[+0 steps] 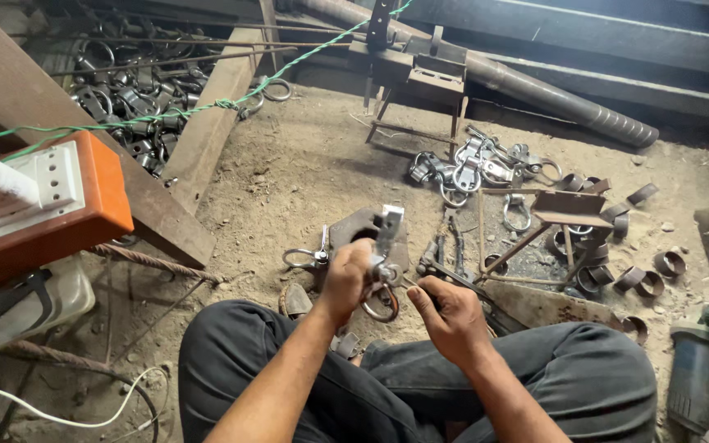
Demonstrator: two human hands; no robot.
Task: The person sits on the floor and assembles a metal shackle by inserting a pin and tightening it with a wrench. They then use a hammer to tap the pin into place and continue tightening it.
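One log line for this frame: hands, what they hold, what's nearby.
left hand: grips ring clamp | right hand: pinches thin rod at clamp | nearby: clamp pile, grinder, dirt floor

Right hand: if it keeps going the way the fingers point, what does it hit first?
The right hand points up-left at the ring piece in the left hand; it would probably meet that first. A thin rod in its grip already reaches it. Depth is unclear.

A dull grey metal clamp (381, 283) with a ring is held. Matt, rough steel is seen in the scattered rings (617, 275). The floor (289, 176) is dusty and gritty. The box (96, 209) is glossy orange plastic.
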